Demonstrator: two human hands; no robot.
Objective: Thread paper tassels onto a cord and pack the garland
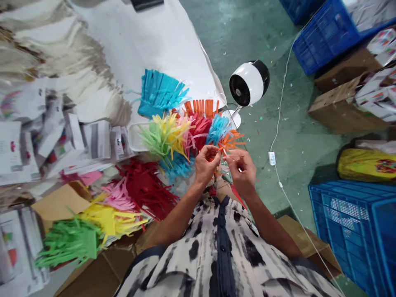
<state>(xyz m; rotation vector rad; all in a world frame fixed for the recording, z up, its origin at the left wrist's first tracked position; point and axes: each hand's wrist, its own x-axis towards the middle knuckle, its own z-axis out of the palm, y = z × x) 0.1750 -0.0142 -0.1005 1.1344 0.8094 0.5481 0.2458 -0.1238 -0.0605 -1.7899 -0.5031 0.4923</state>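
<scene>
My left hand (206, 166) is closed in a pinch on an orange paper tassel (231, 140), whose fringe strips spread out just beyond the fingers. My right hand (243, 170) is beside it, thumb and fingertips pressed together around a small pale strip too fine to name. The fingertips of both hands nearly meet. Just past them lie a light blue tassel (219, 128), a dark red tassel (200, 131) and a yellow tassel (173, 132). Fringed orange paper (201, 108) and a bundle of fringed blue paper (161, 94) lie farther off.
A white fan (249, 84) stands on the green floor ahead. Red fringed paper (147, 189), yellow fringe (111, 218) and green fringe (72, 239) are piled at left. Blue crates (343, 222), cartons (338, 107) and a white cable (283, 99) occupy the right side.
</scene>
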